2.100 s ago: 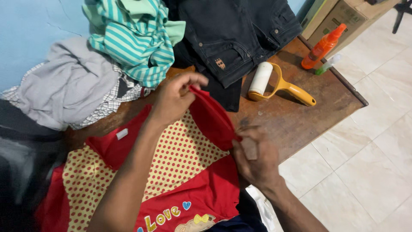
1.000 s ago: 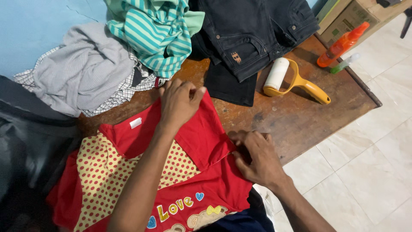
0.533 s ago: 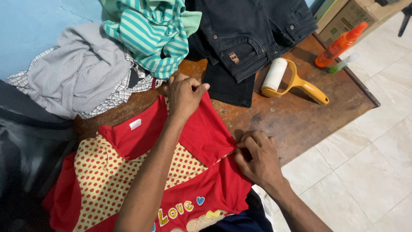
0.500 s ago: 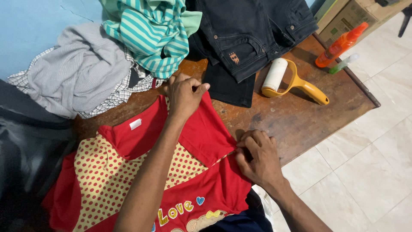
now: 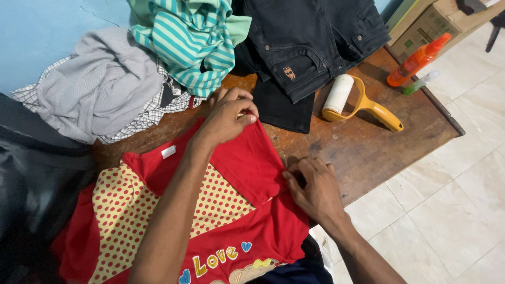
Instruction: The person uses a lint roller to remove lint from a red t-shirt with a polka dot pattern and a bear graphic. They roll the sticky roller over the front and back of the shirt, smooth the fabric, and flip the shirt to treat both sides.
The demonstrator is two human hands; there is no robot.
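My left hand (image 5: 227,117) and right hand (image 5: 311,185) now pinch the red sleeve (image 5: 247,158) folded flat across the dotted shirt (image 5: 158,215), fold nearly set.

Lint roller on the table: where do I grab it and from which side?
Probably by the yellow handle of the lint roller, coming from the floor-side table edge. The handle points that way, lies flat and bare; the white roll end sits close to the dark jeans and looks sticky.

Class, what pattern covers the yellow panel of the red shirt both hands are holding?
Red polka dots on yellow, seen in the head view.
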